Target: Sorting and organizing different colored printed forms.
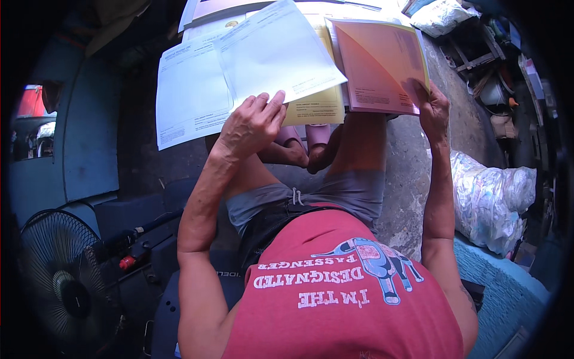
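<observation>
Fan (pixel 75 293): floor-type, at the person's left, well apart from the paper.
Plastic bundle (pixel 490 203): clear, crumpled, beside the right arm, off the paper.
White sheets (pixel 275 57): in front of the person, beyond the knees; two printed faces overlap, one tilted across the other. Likely very light and limp, quick to sag or crease. Best held by a lower edge, thumb and fingers on opposite faces.
Orange sheets (pixel 379 66): pink-orange, to the right of the white ones, more layers showing at the rim. Probably a bit stiffer and glossier, so layers could slide over each other. Lower right corner looks a sound hold; a second hold on the left edge would keep the layers square.
Yellow sheet (pixel 314 110): partly under the white sheets, just beside the orange ones. Likely thin and easy to tear; exposed lower edge is the place to take it.
Left hand (pixel 248 128): fingers bent, pinching the lower edge of the white sheets; thumb position unclear, layer count cannot be told.
Right hand (pixel 435 113): pinching the orange sheets at the lower right corner; far-side fingers hidden.
</observation>
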{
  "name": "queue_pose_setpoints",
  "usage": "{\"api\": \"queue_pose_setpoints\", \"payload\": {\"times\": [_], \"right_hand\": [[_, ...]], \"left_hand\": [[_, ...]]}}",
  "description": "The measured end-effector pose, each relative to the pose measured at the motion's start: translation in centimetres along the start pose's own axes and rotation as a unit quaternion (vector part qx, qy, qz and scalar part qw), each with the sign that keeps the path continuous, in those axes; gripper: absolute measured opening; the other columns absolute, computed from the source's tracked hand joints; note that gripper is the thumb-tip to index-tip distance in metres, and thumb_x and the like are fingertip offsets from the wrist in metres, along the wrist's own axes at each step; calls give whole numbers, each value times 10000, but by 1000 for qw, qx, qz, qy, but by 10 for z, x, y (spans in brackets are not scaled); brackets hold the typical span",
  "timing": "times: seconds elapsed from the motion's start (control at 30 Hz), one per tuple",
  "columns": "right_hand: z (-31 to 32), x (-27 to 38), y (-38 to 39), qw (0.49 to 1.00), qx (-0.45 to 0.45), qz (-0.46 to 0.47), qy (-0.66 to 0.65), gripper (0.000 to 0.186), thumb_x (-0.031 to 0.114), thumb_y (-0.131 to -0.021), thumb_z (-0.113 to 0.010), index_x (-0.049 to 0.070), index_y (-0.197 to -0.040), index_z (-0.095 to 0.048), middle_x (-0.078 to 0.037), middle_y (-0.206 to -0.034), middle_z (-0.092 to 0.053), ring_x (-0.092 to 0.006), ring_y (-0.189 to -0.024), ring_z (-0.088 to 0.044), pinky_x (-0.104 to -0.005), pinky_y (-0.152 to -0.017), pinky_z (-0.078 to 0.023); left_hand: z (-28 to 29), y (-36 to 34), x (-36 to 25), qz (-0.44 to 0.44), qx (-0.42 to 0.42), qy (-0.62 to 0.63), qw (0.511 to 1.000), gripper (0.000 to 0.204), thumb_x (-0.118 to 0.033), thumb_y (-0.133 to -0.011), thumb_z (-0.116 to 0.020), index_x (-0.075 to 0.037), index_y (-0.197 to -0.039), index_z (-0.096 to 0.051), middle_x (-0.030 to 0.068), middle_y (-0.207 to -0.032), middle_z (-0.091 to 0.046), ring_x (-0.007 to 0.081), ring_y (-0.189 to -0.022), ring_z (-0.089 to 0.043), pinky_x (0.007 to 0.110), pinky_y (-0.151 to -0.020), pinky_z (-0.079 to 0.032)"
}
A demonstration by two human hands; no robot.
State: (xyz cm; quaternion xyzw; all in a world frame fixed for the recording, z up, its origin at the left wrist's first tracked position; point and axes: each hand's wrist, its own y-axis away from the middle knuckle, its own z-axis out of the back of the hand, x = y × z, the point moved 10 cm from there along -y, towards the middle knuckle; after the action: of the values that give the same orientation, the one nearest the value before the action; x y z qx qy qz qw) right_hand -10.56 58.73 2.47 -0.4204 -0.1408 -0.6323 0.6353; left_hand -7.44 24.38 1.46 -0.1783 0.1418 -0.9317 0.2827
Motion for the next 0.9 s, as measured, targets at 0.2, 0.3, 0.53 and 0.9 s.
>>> {"api": "queue_pose_setpoints", "payload": {"times": [0.2, 0.3, 0.53, 0.9], "right_hand": [[-12, 37, -16, 999, -14, 30, 16, 237, 125, -992, -597, 65, -1187, -717, -177, -1000, -759, -244, -879, -755, -353, -767, -557], [-39, 71, -25, 995, 7, 87, 41, 214, 134, -985, -609, 80, -1161, -716, -189, -979, -745, -326, -834, -750, -385, -746, -574], [-139, 155, 4, 934, 149, 291, 143, 135, 60, -907, -577, 56, -1031, -629, -163, -806, -708, -342, -724, -724, -445, -661, -566], [-176, 166, 34, 879, 226, 361, 214, 183, 135, -887, -676, 39, -1029, -610, -131, -800, -715, -318, -752, -726, -416, -669, -574]], "left_hand": [[-16, 15, -20, -12, 23, 19, 999, 232, -81, -867, -697, -8, -1080, -754, 111, -1295, -677, 322, -1103, -680, 510, -951, -559], [-14, 21, -21, 3, -13, 20, 1000, 230, -117, -866, -705, -28, -1070, -764, 85, -1301, -678, 316, -1126, -669, 571, -971, -527], [-2, 22, -13, 63, -62, 82, 993, 146, -136, -816, -757, -92, -955, -761, 8, -1126, -730, 212, -1010, -681, 506, -941, -532], [68, -11, -2, 138, -198, -34, 970, 161, -173, -868, -732, -117, -1017, -752, 40, -1164, -706, 225, -1145, -624, 594, -1007, -448]]}}
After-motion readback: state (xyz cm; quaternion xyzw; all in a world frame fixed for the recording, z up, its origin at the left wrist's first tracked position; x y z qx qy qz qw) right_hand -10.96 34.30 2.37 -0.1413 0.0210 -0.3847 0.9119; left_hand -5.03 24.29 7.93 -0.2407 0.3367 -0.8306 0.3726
